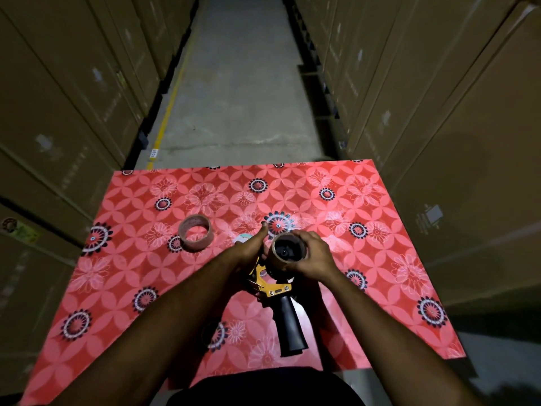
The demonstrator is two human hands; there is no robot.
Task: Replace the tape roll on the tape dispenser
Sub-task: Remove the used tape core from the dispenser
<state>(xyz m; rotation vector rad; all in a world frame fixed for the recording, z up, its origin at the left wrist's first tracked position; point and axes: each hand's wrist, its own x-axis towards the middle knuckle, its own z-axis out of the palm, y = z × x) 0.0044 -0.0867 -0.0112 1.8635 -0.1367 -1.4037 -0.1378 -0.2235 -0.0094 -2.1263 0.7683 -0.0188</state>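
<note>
A tape dispenser [276,288] with a yellow metal frame and a black handle [289,326] is held above the red flowered table [123,259], handle pointing toward me. My right hand [311,256] grips a brown cardboard roll [288,252] sitting on the dispenser's black hub. My left hand [251,250] holds the dispenser's front end, with one finger stretched forward. A second roll of tape [195,232], pinkish-brown, lies flat on the table to the left of my hands.
A small pale round object [244,237] peeks out on the table just behind my left hand. Tall stacks of cardboard boxes [73,92] wall both sides of a narrow concrete aisle [234,83] beyond the table.
</note>
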